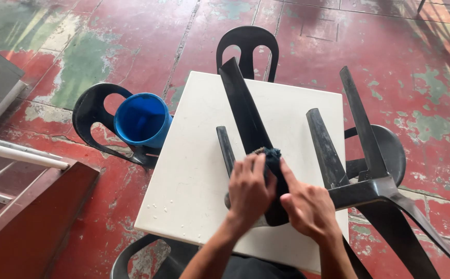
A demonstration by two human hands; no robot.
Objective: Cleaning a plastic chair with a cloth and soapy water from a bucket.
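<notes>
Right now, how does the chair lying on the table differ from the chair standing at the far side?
The upturned chair lies on the white table, legs in the air; the far chair stands upright on the floor. Both hands, left hand and right hand, grip one upturned-chair leg with a dark cloth; nobody touches the far chair. Both are black plastic.

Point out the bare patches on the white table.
White table is bare left of the upturned chair's legs, toward the blue bucket, and at the far right corner. Crowded near edge: both hands press a dark cloth.
</notes>
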